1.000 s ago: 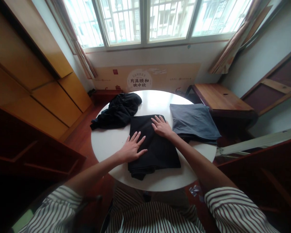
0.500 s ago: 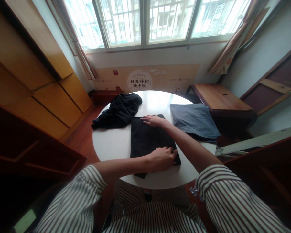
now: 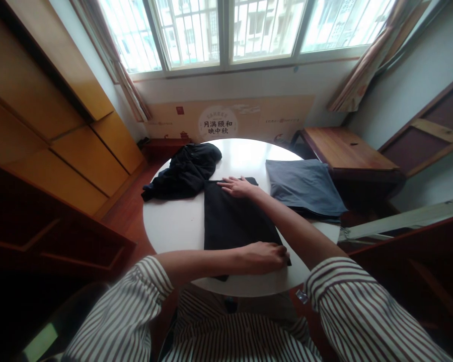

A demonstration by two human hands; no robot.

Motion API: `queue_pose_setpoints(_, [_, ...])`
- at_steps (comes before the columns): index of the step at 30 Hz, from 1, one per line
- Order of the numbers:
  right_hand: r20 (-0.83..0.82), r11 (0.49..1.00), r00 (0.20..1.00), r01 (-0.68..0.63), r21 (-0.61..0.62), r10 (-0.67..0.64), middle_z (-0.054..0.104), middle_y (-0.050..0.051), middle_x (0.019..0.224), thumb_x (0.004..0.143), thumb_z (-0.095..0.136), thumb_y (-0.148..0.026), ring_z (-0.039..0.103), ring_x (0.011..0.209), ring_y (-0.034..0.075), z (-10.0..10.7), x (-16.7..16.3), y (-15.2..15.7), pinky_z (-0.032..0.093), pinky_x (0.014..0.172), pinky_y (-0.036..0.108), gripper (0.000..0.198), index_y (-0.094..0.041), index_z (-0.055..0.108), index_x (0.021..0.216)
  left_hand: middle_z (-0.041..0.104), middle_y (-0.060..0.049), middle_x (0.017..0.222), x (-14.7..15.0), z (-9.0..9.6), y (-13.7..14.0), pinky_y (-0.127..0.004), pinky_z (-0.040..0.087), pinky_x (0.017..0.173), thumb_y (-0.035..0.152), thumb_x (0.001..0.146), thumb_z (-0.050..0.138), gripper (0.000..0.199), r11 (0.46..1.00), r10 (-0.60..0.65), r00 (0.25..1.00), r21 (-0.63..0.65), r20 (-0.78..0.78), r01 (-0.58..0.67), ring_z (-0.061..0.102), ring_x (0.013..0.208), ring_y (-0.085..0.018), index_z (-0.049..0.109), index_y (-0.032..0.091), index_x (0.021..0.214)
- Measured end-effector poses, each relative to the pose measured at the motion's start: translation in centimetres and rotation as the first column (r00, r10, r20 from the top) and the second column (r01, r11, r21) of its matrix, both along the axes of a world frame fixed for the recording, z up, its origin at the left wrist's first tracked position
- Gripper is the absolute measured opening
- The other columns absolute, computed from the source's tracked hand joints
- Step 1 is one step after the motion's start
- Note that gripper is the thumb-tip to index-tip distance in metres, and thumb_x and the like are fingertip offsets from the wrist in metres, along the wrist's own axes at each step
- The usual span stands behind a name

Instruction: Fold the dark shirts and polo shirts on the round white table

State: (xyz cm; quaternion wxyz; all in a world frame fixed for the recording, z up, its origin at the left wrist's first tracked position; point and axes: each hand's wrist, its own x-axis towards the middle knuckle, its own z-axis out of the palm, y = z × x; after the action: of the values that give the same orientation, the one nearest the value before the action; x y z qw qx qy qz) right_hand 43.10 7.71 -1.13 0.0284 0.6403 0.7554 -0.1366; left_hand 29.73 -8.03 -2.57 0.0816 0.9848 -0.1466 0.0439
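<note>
A folded black garment (image 3: 237, 221) lies on the round white table (image 3: 173, 226) in front of me; its exact kind I cannot make out. My left hand (image 3: 266, 258) reaches across its near side, fingers curled closed on the near right corner. Flat on the far edge rests my right hand (image 3: 237, 187), its fingers stretched out and apart. To the left is a crumpled heap of dark clothing (image 3: 189, 171). At the right edge of the table sits a flat stack of folded clothes, grey-blue on top (image 3: 302, 186) and black beneath.
A wooden side table (image 3: 351, 146) stands beyond the table at the right. Yellow cabinets (image 3: 86, 156) line the left wall. Behind, a printed banner (image 3: 249, 118) hangs below the barred window (image 3: 264, 30). Dark wooden panels flank me on both sides.
My left hand has moved slightly right and toward me, drawing the garment's near right corner outward with it. My right hand stays pressed on the far edge.
</note>
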Motion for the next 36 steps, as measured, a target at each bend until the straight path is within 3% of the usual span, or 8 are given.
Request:
queue_pose_setpoints(3, [0.001, 0.987, 1.0, 0.004, 0.16, -0.005, 0.021, 0.003, 0.165, 0.104, 0.029, -0.045, 0.015, 0.152, 0.03, -0.2, -0.9, -1.4, 0.01, 0.118, 0.064, 0.052, -0.029, 0.043, 0.152, 0.069, -0.01, 0.103, -1.3, 2.0, 1.2, -0.028, 0.053, 0.074, 0.031, 0.104, 0.041, 0.031, 0.988, 0.038, 0.999, -0.149, -0.007, -0.039, 0.068, 0.093, -0.02, 0.065, 0.013, 0.113])
queue_pose_setpoints(6, [-0.052, 0.953, 0.999, 0.003, 0.303, 0.013, 0.029, 0.003, 0.162, 0.104, 0.027, -0.041, 0.02, 0.151, 0.026, -1.0, -1.3, -3.6, 0.012, 0.12, 0.059, 0.052, -0.026, 0.041, 0.153, 0.069, -0.008, 0.098, -3.6, 3.3, 4.4, -0.029, 0.052, 0.082, 0.037, 0.105, 0.035, 0.039, 0.937, 0.265, 0.964, -0.235, -0.008, -0.26, 0.068, 0.093, -0.019, 0.068, 0.017, 0.102])
queue_pose_setpoints(11, [-0.078, 0.94, 0.973, 0.232, 0.25, -0.219, 0.027, 0.004, 0.163, 0.102, 0.027, -0.054, 0.019, 0.151, 0.032, -2.2, 0.2, -5.6, 0.011, 0.117, 0.066, 0.058, -0.028, 0.04, 0.153, 0.054, -0.018, 0.141, -8.0, 1.0, 9.1, -0.049, 0.037, 0.113, 0.044, 0.101, 0.043, 0.048, 0.759, 0.645, 0.763, -0.152, 0.045, -0.633, 0.045, 0.136, -0.031, 0.056, 0.012, 0.135])
queue_pose_setpoints(16, [-0.112, 0.91, 0.929, 0.368, 0.19, -0.352, 0.025, -0.001, 0.164, 0.103, 0.026, -0.051, 0.019, 0.151, 0.03, -2.5, 2.0, -4.5, 0.018, 0.115, 0.067, 0.054, -0.035, 0.038, 0.153, 0.026, -0.011, 0.163, -10.7, -0.8, 8.2, -0.059, 0.019, 0.119, 0.058, 0.098, 0.042, 0.065, 0.789, 0.609, 0.79, -0.048, -0.065, -0.612, 0.02, 0.151, -0.033, 0.034, 0.027, 0.155])
queue_pose_setpoints(23, [-0.095, 0.875, 0.925, 0.378, 0.303, -0.367, 0.03, 0.008, 0.162, 0.102, 0.034, -0.043, 0.022, 0.149, 0.033, -1.3, 1.1, -4.6, 0.016, 0.115, 0.068, 0.053, -0.023, 0.045, 0.15, 0.045, -0.009, 0.153, -11.7, -0.1, 8.2, -0.052, 0.03, 0.118, 0.042, 0.103, 0.038, 0.045, 0.812, 0.559, 0.828, -0.178, -0.034, -0.556, 0.037, 0.144, -0.028, 0.057, 0.025, 0.14])
queue_pose_setpoints(26, [-0.094, 0.855, 0.965, 0.262, 0.448, -0.246, 0.035, 0.013, 0.159, 0.1, 0.039, -0.034, 0.028, 0.148, 0.03, -0.4, -1.0, -7.0, 0.018, 0.119, 0.057, 0.051, -0.016, 0.049, 0.147, 0.07, -0.01, 0.123, -10.7, 0.5, 11.9, -0.036, 0.046, 0.106, 0.035, 0.104, 0.036, 0.04, 0.727, 0.636, 0.77, -0.379, 0.055, -0.573, 0.063, 0.118, -0.021, 0.07, 0.018, 0.118])
queue_pose_setpoints(31, [-0.099, 0.927, 0.994, 0.082, 0.366, -0.049, 0.042, 0.007, 0.156, 0.101, 0.038, -0.049, 0.032, 0.146, 0.032, -0.8, -4.0, -12.0, 0.022, 0.118, 0.059, 0.052, -0.025, 0.052, 0.145, 0.072, -0.015, 0.116, -6.8, 1.5, 21.1, -0.034, 0.046, 0.103, 0.029, 0.095, 0.056, 0.029, 0.519, 0.837, 0.531, -0.496, 0.131, -0.696, 0.066, 0.11, -0.024, 0.073, 0.011, 0.11])
queue_pose_setpoints(36, [-0.036, 0.941, 0.999, 0.021, 0.339, -0.009, 0.022, 0.006, 0.164, 0.1, 0.038, -0.059, 0.016, 0.151, 0.037, -1.8, -4.3, -14.1, 0.014, 0.116, 0.067, 0.057, -0.034, 0.044, 0.151, 0.076, -0.013, 0.102, -3.6, 0.6, 25.8, -0.029, 0.05, 0.087, 0.036, 0.076, 0.077, 0.033, 0.389, 0.841, 0.531, -0.564, -0.105, -0.728, 0.069, 0.096, -0.024, 0.077, 0.011, 0.098])
